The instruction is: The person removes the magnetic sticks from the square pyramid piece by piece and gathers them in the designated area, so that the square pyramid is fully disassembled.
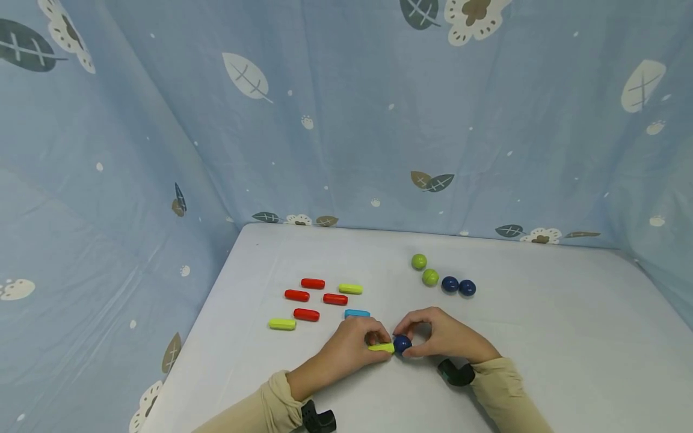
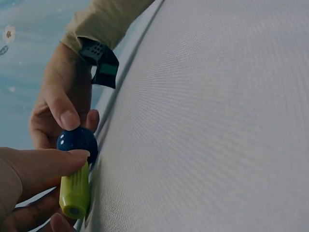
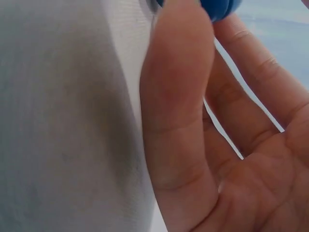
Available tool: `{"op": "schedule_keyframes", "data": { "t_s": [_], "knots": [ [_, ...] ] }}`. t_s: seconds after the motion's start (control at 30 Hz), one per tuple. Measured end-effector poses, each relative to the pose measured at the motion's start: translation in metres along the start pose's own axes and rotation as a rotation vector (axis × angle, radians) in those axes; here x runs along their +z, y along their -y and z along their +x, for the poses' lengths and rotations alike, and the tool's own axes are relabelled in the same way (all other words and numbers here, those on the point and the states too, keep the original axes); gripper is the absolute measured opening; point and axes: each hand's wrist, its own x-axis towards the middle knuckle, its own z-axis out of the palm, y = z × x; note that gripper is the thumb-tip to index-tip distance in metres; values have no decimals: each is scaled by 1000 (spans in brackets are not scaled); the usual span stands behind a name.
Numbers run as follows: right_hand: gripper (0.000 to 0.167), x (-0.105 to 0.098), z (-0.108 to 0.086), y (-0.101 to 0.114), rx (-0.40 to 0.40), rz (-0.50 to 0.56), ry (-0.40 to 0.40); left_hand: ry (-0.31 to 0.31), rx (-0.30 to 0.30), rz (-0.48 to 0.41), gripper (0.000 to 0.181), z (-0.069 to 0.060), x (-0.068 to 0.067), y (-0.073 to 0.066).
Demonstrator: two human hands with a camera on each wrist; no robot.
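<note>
In the head view my left hand (image 1: 354,343) pinches a yellow-green rod (image 1: 382,347) low over the white table. My right hand (image 1: 446,335) holds a dark blue ball (image 1: 402,344) between thumb and fingers, and the ball touches the rod's right end. The left wrist view shows the ribbed rod (image 2: 75,193) with a hole in its near end, my left thumb (image 2: 53,162) across its top, and the glossy ball (image 2: 79,140) against it. Part of the ball (image 3: 219,7) appears at the top of the right wrist view, beyond my right thumb (image 3: 176,96).
Several red rods (image 1: 307,314) lie to the left, with yellow-green rods (image 1: 283,324) among them. A light blue rod (image 1: 357,313) lies just behind my left hand. Green balls (image 1: 430,277) and dark blue balls (image 1: 450,284) sit further back right. A patterned blue curtain (image 1: 346,120) surrounds the table (image 1: 568,337).
</note>
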Motion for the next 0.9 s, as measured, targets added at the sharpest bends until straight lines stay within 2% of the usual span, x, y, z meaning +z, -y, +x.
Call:
{"op": "schedule_keyframes", "data": {
  "t_s": [0.43,0.53,0.63,0.9],
  "knots": [
    [25,2,2,-2,1,-2,-16,5,6,36,15,1,0,-1],
    [25,1,1,-4,-4,4,-40,15,6,49,16,1,0,-1],
    [25,-5,-3,-9,1,11,-117,28,3,59,16,0,-1,-1],
    [33,-40,-27,-22,-40,56,-465,37,-6,39,16,-1,-3,-2]
  ]
}}
